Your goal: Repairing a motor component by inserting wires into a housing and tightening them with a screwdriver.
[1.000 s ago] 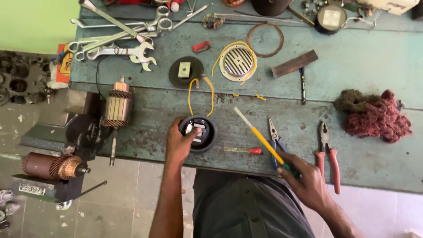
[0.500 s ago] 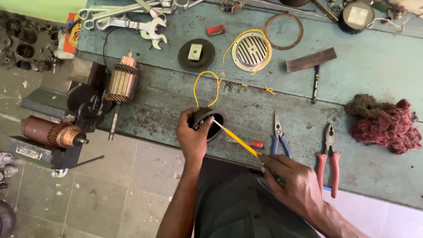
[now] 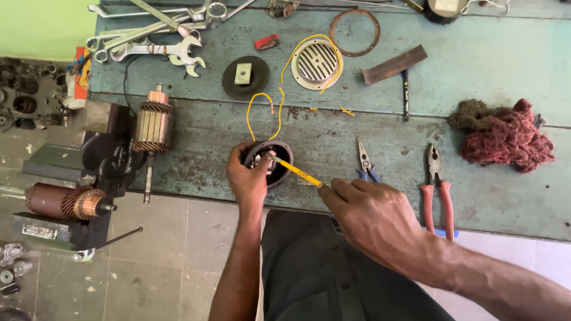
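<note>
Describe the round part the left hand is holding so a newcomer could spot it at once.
Start at the worn blue-green workbench and go to its near edge, in front of the person. There the left hand grips a round black housing, the right hand pushing a yellow-handled screwdriver into it. Only it trails a looping yellow wire.

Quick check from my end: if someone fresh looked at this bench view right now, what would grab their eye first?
Probably the two hands at the near edge: the left hand grips a round black housing while the right hand pokes a yellow-handled screwdriver into it. A yellow wire loops up from the housing. Next, the maroon rag heap at right and the copper-wound armature at left.
</note>
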